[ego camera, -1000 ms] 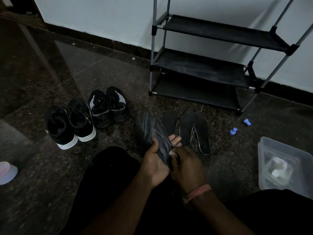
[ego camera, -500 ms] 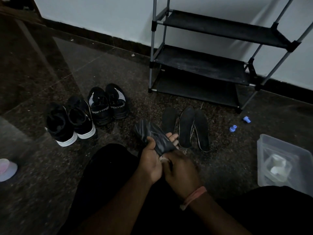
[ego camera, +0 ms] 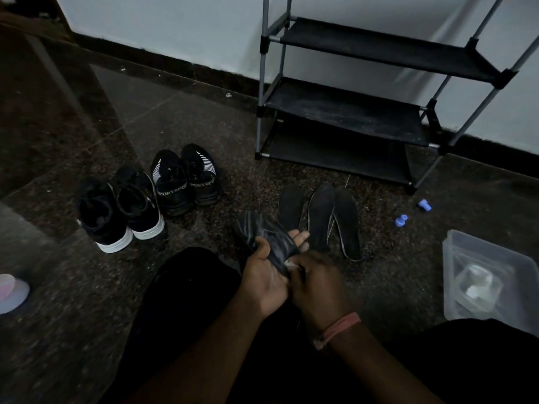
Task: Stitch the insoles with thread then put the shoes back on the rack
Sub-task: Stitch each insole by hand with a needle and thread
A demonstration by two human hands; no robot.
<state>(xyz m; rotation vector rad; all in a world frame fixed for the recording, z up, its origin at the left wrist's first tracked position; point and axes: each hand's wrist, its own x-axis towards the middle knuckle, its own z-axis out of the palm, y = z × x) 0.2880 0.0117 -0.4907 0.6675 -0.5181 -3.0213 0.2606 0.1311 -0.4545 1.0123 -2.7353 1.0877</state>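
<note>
My left hand (ego camera: 267,275) grips a dark ribbed insole (ego camera: 262,233), bent over my lap, thumb on top and fingers under it. My right hand (ego camera: 316,282) pinches at the insole's near end, where something small and pale shows; needle and thread are too small to make out. Three more black insoles (ego camera: 319,220) lie on the floor just beyond. Left of them stand two pairs of shoes: black ones with white soles (ego camera: 119,211) and black "SPORT" ones (ego camera: 185,180). The black three-shelf rack (ego camera: 350,112) stands against the wall.
A clear plastic box (ego camera: 487,275) with pale contents sits at my right. Two small blue spools (ego camera: 411,212) lie near the rack's right foot. A pink-white object (ego camera: 11,291) shows at the left edge. My dark-clothed legs fill the foreground.
The insole has bent down and come closer to my lap between both hands. The view has shifted slightly downward.
</note>
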